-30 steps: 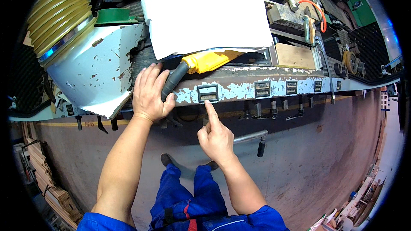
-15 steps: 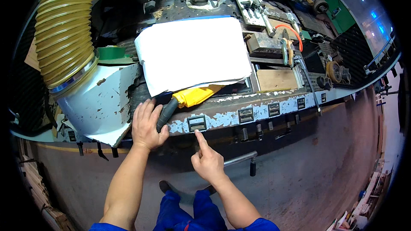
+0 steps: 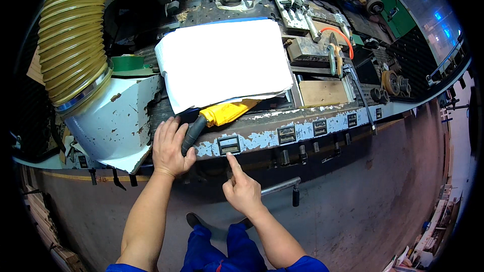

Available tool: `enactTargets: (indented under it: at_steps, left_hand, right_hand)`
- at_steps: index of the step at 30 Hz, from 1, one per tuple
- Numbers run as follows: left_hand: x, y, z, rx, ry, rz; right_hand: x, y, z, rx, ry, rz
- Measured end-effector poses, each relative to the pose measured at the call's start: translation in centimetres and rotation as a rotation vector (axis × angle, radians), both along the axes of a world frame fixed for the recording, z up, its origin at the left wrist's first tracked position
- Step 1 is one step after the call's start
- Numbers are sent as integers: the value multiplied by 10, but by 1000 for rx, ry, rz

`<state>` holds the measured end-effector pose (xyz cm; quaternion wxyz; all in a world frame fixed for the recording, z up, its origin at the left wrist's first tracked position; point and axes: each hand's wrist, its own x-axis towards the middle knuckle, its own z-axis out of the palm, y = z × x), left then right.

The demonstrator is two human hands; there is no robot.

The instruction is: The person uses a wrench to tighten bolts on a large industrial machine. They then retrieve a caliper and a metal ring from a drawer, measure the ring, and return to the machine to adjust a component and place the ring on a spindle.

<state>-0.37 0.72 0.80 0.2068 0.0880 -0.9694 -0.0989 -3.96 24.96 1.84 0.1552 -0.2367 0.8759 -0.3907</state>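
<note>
Pointing from the near side, the bare right hand (image 3: 243, 190) is extending its index finger to the lower edge of a black-framed rectangular window (image 3: 229, 144); contact cannot be confirmed. Its other fingers are curling inward; whether they are enclosing anything cannot be told. The bare left hand (image 3: 170, 148) is resting with spread, loose fingers on the chipped pale-blue front rail (image 3: 257, 143), just beside a black cylindrical handle (image 3: 193, 135). The handle's bright yellow body (image 3: 227, 112) is lying partly beneath white paper sheets (image 3: 222, 68), which are covering part of the worn metal tabletop (image 3: 201, 10).
</note>
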Motion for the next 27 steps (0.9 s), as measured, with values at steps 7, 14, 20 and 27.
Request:
enactTargets:
  at_steps: [7, 14, 20, 27]
  left_hand:
    - [0, 0, 0, 0, 6, -1]
    - [-1, 1, 1, -3, -3, -1]
    - [-3, 1, 1, 0, 14, -9]
    - [-2, -2, -2, -10, 17, -7]
  right_hand:
    - [1, 0, -2, 1, 5, -6]
    - [1, 0, -4, 15, -4, -3]
    - [-1, 1, -2, 10, -1, -5]
    - [-1, -2, -1, 23, -24, 17]
